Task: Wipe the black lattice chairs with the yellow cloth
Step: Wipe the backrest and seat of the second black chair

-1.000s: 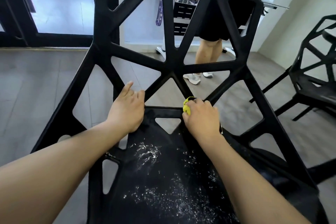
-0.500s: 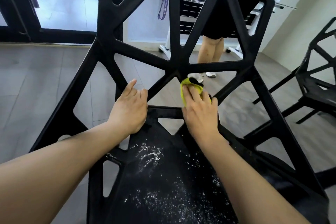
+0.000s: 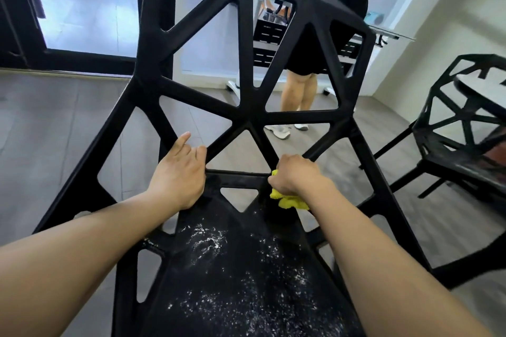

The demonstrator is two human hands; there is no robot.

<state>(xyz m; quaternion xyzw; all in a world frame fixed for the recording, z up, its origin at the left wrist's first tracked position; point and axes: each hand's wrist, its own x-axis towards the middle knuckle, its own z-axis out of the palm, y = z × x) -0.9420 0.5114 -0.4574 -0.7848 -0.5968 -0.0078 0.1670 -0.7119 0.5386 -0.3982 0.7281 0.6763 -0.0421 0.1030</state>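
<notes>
From the head camera, the black plastic lattice chair fills the middle, its seat dusted with white powder. The left hand lies flat-fingered at the backrest's base. The right hand grips the crumpled yellow cloth there. A second black lattice chair stands right of it.

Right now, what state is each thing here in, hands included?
Near chair: upright, seat still dusted with white specks.
Yellow cloth: bunched, pressed at the seat's back edge.
Right hand: grips the cloth.
Left hand: rests on the chair, fingers fairly straight.
Second chair: upright, untouched.
</notes>
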